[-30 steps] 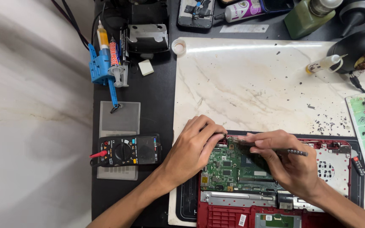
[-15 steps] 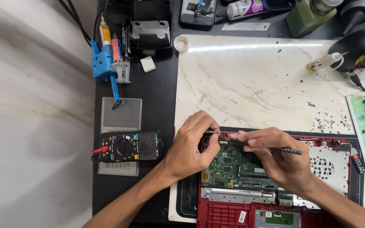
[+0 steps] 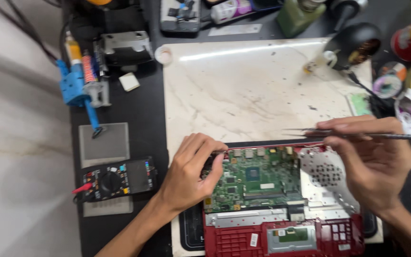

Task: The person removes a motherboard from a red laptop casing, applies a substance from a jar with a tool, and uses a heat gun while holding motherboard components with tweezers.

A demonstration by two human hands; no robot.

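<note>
An opened red laptop chassis (image 3: 281,238) lies at the near edge of a marble slab (image 3: 253,90), its green circuit board (image 3: 255,178) exposed. My left hand (image 3: 191,173) rests on the board's left edge, fingers curled onto its top left corner. My right hand (image 3: 374,159) is raised over the chassis's right side and pinches thin metal tweezers (image 3: 357,134) that point left above the laptop's far edge. Whether the tweezer tips hold anything is too small to tell.
A black multimeter (image 3: 115,180) lies left of my left hand on the dark bench. Further back stand a blue tool holder (image 3: 79,85), a green bottle (image 3: 298,16), a black round lamp base (image 3: 353,43) and tape rolls (image 3: 388,84) at the right.
My right hand has lifted and moved right with the tweezers, away from the board's top edge. The left hand stays on the board's left corner. The view has shifted.
</note>
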